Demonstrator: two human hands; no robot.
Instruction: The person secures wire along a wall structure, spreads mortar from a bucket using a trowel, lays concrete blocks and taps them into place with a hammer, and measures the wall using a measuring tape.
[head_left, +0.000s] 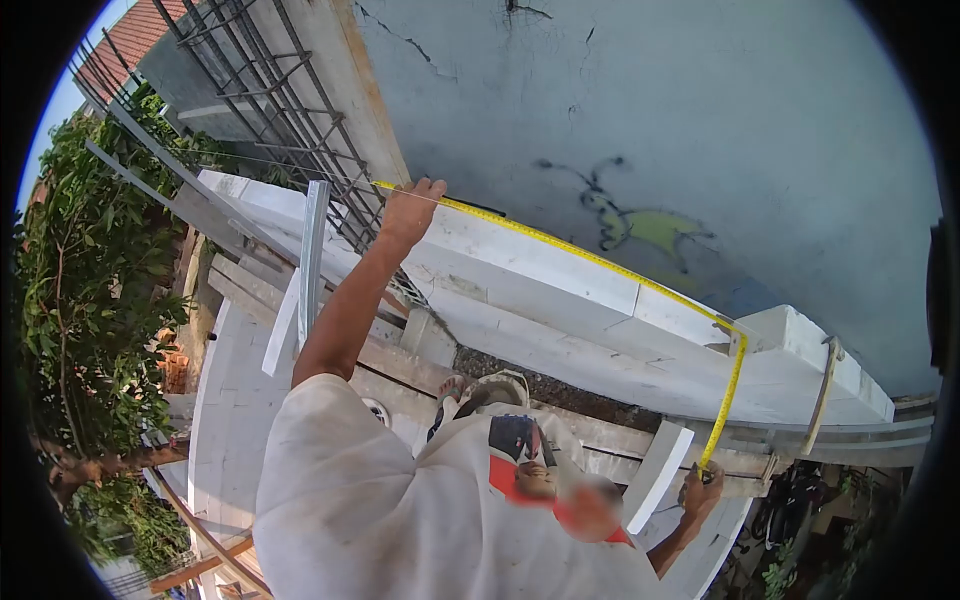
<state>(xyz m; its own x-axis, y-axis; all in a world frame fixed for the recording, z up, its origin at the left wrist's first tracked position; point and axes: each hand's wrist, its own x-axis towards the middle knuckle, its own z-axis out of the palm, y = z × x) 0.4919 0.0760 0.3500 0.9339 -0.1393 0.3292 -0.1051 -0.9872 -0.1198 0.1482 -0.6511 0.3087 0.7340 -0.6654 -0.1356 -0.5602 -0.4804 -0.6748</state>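
Observation:
A yellow measuring tape [590,257] runs along the top of a low white block wall [560,270]. My left hand [413,207] pinches the tape near its far end, beside the rebar column. Toward the right the tape bends down at a taller white block [785,345] and hangs across the wall face. At its lower end my right hand [703,486] is closed around the tape's case, which is mostly hidden by the fingers.
A rebar cage [270,90] rises at the upper left, next to a metal channel [312,250]. Behind stands a grey wall [650,90] with graffiti. Planks [590,435] cross beneath me, and a bracket [822,395] hooks over the right blocks. Leafy branches [90,290] fill the left.

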